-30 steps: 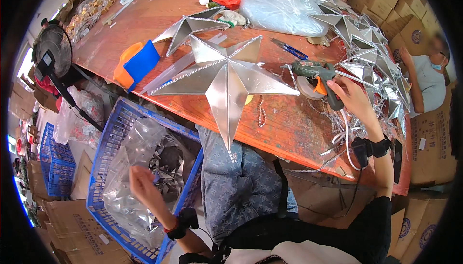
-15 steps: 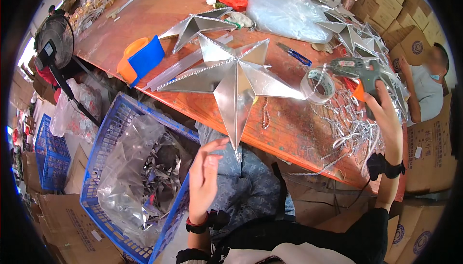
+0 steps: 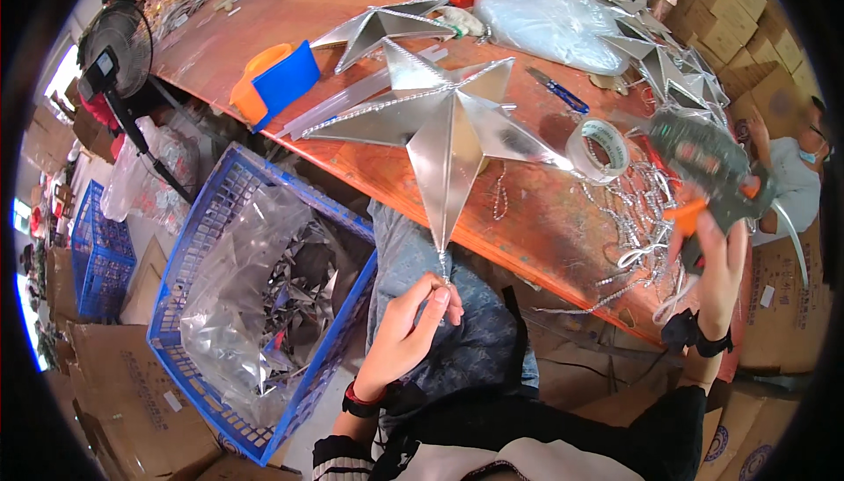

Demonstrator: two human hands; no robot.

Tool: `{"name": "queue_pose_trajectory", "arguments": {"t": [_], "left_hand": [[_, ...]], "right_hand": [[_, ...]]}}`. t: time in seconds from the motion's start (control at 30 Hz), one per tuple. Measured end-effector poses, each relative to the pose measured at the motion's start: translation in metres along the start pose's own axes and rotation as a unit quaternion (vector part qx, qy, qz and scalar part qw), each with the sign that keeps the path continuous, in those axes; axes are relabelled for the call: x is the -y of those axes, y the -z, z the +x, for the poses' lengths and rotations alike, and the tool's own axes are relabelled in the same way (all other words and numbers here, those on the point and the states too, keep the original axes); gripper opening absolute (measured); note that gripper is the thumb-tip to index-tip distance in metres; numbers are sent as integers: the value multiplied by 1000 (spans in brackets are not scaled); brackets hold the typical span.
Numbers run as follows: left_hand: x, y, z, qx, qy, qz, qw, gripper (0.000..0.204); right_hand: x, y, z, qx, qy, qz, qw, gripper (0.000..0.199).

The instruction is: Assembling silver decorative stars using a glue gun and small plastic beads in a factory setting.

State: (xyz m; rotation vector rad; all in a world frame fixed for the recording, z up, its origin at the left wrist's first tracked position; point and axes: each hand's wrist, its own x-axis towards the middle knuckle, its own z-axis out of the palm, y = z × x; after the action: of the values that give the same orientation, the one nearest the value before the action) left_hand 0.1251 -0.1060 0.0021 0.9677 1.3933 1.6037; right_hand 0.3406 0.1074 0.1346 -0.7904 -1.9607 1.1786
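A large silver five-pointed star (image 3: 446, 156) lies on the table, its lower point jutting past the near edge. Silver beaded trim runs along one of its ridges, and a short end of trim (image 3: 443, 261) hangs from the lower tip. My left hand (image 3: 406, 330) pinches that end between thumb and fingers. At the right, my right hand (image 3: 723, 272) grips a dark glue gun (image 3: 703, 157) with an orange trigger; it is smeared by motion. A roll of tape (image 3: 598, 150) and a tangle of silver trim (image 3: 620, 217) lie between the star and the gun.
A blue crate (image 3: 167, 305) with plastic bags and silver pieces stands left of my legs. On the red table (image 3: 536, 235) are a blue-handled knife (image 3: 559, 90), an orange and blue holder (image 3: 280, 83), a clear bag (image 3: 549, 19) and more stars. Another person (image 3: 796, 173) sits at the right.
My left hand has closed on the trim end at the star's lower tip. My right hand has moved slightly down and right, turning the glue gun. The whole view has shifted a little.
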Motion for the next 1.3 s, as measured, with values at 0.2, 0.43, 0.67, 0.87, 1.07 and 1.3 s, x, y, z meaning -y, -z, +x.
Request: {"name": "queue_pose_trajectory", "arguments": {"t": [0.2,0.43,0.67,0.87,1.07,1.3], "left_hand": [[-1,2,-7,-34,-23,15,999,21],[2,-12,-3,-94,-41,39,994,20],[0,-15,-7,-80,-29,62,994,24],[2,-12,-9,-79,-32,59,995,24],[3,-11,-8,-78,-29,57,995,24],[0,-7,-9,-68,-21,64,995,19]], "right_hand": [[0,-51,1,269,-103,171,942,27],[-11,-69,0,292,-102,73,948,28],[-21,-71,-2,285,-43,6,957,31],[-13,-72,2,304,-33,-34,951,28],[-13,-74,2,298,-32,-10,954,26],[-18,-72,6,245,31,-74,966,27]]}}
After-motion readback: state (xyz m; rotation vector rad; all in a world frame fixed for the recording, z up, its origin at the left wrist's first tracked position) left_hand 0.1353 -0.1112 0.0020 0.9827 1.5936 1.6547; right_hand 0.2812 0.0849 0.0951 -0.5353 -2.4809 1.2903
